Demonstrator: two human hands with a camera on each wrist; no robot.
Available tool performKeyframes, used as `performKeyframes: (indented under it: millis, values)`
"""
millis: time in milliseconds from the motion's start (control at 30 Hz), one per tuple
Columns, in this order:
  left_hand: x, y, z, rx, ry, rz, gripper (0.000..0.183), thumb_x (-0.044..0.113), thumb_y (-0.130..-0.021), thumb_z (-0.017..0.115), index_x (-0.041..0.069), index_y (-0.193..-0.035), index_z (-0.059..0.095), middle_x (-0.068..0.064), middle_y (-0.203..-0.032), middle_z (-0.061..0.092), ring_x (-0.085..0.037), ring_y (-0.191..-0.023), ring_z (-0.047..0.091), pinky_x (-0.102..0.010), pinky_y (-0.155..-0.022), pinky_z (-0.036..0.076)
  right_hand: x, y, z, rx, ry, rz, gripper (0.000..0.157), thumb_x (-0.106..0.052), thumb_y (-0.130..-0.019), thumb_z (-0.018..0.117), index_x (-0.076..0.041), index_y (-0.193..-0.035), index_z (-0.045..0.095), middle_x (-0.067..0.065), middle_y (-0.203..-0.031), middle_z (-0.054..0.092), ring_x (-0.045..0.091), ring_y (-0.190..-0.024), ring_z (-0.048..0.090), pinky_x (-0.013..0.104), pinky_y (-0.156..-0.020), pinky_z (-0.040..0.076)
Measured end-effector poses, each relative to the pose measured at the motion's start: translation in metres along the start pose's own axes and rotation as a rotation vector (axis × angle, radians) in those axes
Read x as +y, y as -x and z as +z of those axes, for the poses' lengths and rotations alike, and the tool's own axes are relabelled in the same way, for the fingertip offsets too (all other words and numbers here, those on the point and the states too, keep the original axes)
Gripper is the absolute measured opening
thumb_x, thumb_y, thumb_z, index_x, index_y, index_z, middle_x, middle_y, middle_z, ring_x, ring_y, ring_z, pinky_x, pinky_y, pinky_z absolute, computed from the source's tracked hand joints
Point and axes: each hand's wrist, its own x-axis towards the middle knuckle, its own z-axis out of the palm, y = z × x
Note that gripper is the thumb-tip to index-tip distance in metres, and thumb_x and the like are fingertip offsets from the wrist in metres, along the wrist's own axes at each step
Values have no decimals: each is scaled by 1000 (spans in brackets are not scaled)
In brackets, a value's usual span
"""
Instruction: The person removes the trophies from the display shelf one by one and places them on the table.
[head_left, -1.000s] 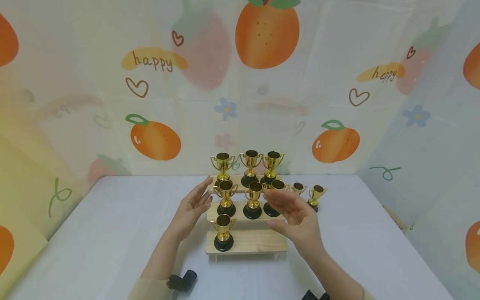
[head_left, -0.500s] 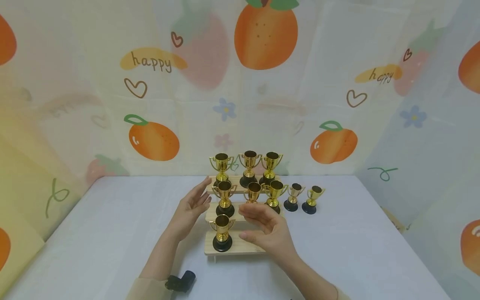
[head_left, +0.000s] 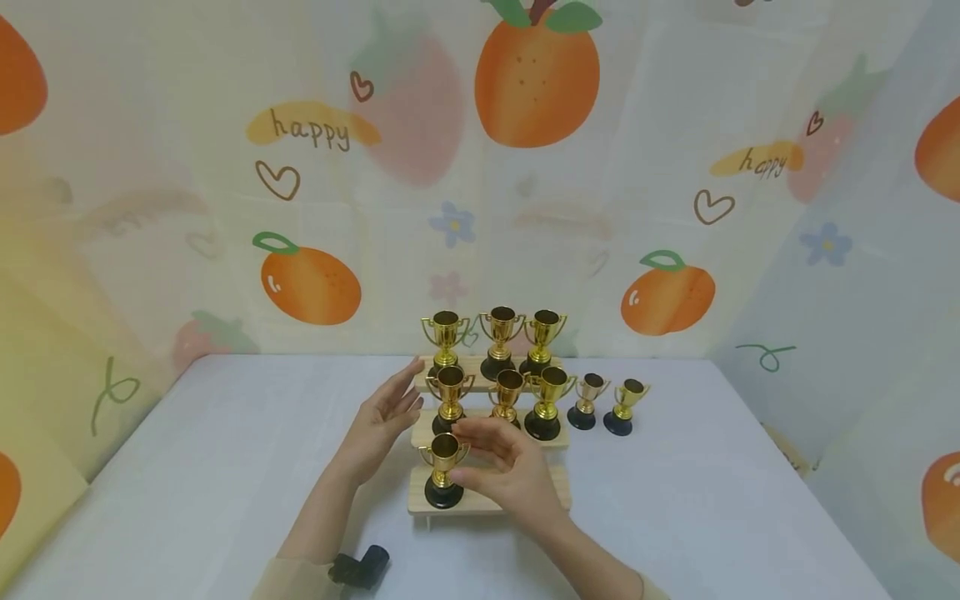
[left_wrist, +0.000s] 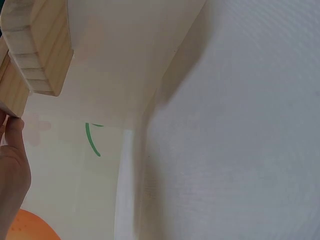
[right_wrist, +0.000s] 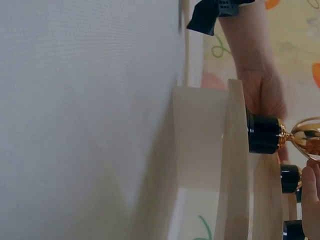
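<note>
A small gold trophy cup (head_left: 444, 454) with a black base stands upright on the left end of the lowest shelf of a three-tier wooden stand (head_left: 562, 487). My right hand (head_left: 510, 471) is at its right side, thumb near the stem and fingers near the handle, not curled round it. In the right wrist view the fingertips (right_wrist: 311, 175) come up beside the gold cup (right_wrist: 307, 139). At the stand's left side my left hand (head_left: 378, 425) touches the top shelf's end with relaxed fingers; the left wrist view shows a fingertip (left_wrist: 15, 125) against the wood.
Three gold trophies, one of them a middle cup (head_left: 500, 333), stand on the top shelf. Three more, including a right-hand cup (head_left: 551, 392), fill the middle shelf. Two trophies stand on the white table right of the stand: a paler cup (head_left: 589, 392) and a gold cup (head_left: 628, 398).
My right hand has moved left and down, from before the middle shelf's right trophy to beside the lowest shelf's trophy. My left hand has stayed at the stand; the trophies have not moved.
</note>
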Motion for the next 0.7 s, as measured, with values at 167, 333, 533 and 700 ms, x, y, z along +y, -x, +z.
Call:
performKeyframes:
  millis: [167, 333, 533, 700]
  values:
    - [-1, 0, -1, -7, -1, -1, 68, -8, -95, 48, 18, -155, 30, 3, -168, 14, -35, -152, 24, -13, -113, 40, 3, -2, 4, 36, 13, 63, 53, -8, -76, 82, -4, -125, 61, 16, -131, 64, 3, -111, 64, 19, -101, 56]
    - [-2, 1, -1, -7, 2, 5, 68, -7, -95, 48, 18, -156, 30, 3, -168, 16, -37, -152, 23, -12, -112, 40, 6, -4, 7, 60, 9, 113, 53, -6, -74, 83, -4, -123, 62, 16, -129, 65, 5, -107, 66, 19, -98, 57]
    - [-3, 1, -1, -11, 15, 11, 68, -8, -95, 48, 16, -156, 29, 1, -168, 15, -37, -152, 22, -12, -112, 39, 10, -5, 8, 66, 10, 126, 52, -6, -74, 83, -3, -122, 63, 16, -127, 65, 5, -104, 66, 18, -95, 58]
    - [-1, 1, 0, -4, 12, 5, 68, -8, -95, 47, 16, -156, 29, 2, -168, 15, -35, -152, 24, -12, -112, 39, 12, -6, 8, 64, 23, 122, 50, -6, -75, 83, -4, -121, 65, 15, -125, 65, 6, -102, 66, 18, -95, 59]
